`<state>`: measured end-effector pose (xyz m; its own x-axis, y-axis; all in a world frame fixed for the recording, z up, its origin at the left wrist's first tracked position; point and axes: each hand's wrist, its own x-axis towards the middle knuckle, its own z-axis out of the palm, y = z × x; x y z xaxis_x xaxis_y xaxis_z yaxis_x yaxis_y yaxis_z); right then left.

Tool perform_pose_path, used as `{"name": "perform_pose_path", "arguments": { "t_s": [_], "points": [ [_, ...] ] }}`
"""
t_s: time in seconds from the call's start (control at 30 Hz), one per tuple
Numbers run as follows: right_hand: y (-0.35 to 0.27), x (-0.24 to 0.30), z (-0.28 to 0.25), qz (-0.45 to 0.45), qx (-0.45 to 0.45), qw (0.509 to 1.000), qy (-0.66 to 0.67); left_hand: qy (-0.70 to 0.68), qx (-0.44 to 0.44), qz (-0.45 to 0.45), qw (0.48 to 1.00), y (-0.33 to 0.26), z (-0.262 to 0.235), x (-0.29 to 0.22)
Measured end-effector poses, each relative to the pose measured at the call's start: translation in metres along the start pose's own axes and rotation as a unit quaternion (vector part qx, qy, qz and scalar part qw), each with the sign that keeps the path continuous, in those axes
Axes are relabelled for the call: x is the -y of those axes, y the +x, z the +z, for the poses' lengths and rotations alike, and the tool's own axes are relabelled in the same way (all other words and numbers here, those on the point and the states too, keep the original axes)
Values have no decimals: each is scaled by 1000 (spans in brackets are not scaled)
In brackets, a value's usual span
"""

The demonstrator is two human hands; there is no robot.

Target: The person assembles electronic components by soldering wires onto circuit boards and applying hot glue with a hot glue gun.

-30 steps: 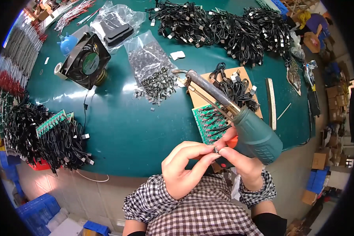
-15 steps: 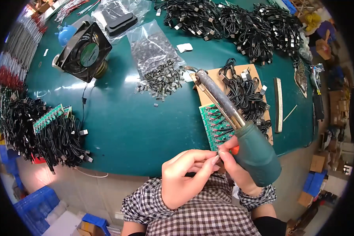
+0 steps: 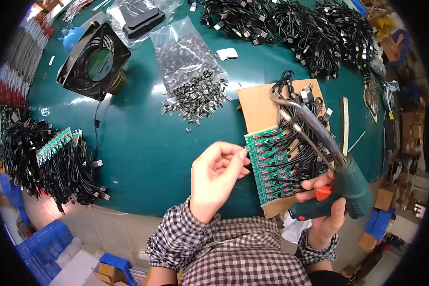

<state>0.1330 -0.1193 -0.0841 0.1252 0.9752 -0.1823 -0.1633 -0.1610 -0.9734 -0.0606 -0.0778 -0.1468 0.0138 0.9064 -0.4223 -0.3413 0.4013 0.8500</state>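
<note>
My right hand [image 3: 325, 228] grips a soldering gun [image 3: 356, 190] with a dark green body and a red trigger. Its metal barrel slants up and left, over black cables [image 3: 314, 155]. A green circuit board panel [image 3: 258, 174] with those cables joined along it lies on a cardboard sheet [image 3: 253, 107]. Just left of the panel's upper edge, my left hand [image 3: 214, 178] has thumb and fingertips pinched together; whatever they hold is too small to make out. Farther off, small black connectors with metal pins [image 3: 200, 100] lie heaped at the mouth of a clear plastic bag [image 3: 178, 50].
A black fan [image 3: 97, 64] stands at the far left. Finished-looking boards with cables [image 3: 66, 162] are stacked at the left edge. Black USB cables [image 3: 291, 35] pile up at the back right. A narrow strip [image 3: 343, 124] lies right of the cardboard.
My hands have parted from near the table's front edge. The left moved forward beside the panel; the right carried the soldering gun rightward, uncovering more of the panel.
</note>
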Motion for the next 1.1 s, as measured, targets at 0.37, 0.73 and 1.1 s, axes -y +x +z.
{"name": "perform_pose_path", "arguments": {
  "t_s": [0.37, 0.73, 1.1],
  "points": [
    [-24, -26, -27, 80, -38, 996, 7, 33, -19, -22, 999, 15, 3, 5],
    [-26, -29, -20, 60, -27, 996, -53, -5, 9, -50, 999, 24, -3, 9],
    [-35, -34, -13, 63, -12, 993, -103, -11, -10, -30, 999, 23, -1, 12]
  ]
}}
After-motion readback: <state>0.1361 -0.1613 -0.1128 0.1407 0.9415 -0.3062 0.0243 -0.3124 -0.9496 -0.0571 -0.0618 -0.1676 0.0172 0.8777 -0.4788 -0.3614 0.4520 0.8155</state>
